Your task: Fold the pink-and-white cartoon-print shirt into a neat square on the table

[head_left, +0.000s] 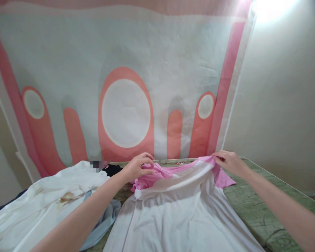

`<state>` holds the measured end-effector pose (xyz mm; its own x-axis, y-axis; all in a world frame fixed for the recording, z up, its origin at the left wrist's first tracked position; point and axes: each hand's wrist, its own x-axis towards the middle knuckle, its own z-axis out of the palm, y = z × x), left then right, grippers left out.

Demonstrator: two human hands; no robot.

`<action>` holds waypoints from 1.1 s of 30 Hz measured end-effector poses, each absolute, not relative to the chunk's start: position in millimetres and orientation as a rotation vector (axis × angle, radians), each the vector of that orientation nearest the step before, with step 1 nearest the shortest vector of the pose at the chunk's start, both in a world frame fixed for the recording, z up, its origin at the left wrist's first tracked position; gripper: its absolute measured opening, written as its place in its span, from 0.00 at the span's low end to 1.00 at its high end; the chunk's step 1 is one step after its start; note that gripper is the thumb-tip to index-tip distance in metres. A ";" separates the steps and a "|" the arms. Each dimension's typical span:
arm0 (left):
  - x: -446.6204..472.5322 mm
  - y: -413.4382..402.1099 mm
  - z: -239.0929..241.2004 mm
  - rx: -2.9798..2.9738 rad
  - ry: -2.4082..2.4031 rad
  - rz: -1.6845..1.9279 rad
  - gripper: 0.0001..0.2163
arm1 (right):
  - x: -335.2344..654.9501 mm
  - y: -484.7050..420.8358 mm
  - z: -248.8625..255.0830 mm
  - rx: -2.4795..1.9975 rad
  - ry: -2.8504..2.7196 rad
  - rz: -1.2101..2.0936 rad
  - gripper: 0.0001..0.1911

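Note:
A white T-shirt (170,213) with pink sleeves and a pink neckline lies spread in front of me, its body reaching toward the bottom of the view. At its left shoulder, where the pink fabric is bunched, my left hand (139,168) curls with thumb and fingers around the cloth. My right hand (229,161) pinches the pink right shoulder between thumb and fingertips, lifting it a little. Below that hand the right sleeve hangs loosely. The neckline sags between the two hands, and a fold of white cloth runs across just under it.
On the left lies a heap of white clothing (42,199), with a grey-blue garment (105,220) beneath it and a black item (113,170) behind. The table (275,206) has a green, wood-like surface. A printed pink-and-white sheet (173,63) hangs behind it.

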<state>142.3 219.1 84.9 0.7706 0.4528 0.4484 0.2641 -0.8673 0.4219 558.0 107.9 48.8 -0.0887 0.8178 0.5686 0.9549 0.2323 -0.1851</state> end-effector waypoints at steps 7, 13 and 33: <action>135.5 210.1 77.4 2.737 0.534 0.646 0.09 | 557.6 106.0 45.7 -1.767 -1.914 -0.529 0.14; 138.8 216.1 79.3 2.771 0.511 0.822 0.12 | 552.8 110.3 47.8 -1.894 -1.921 -0.675 0.15; 161.9 247.6 104.7 2.273 1.104 1.535 0.09 | 562.3 121.3 77.9 -1.850 -1.827 -0.436 0.14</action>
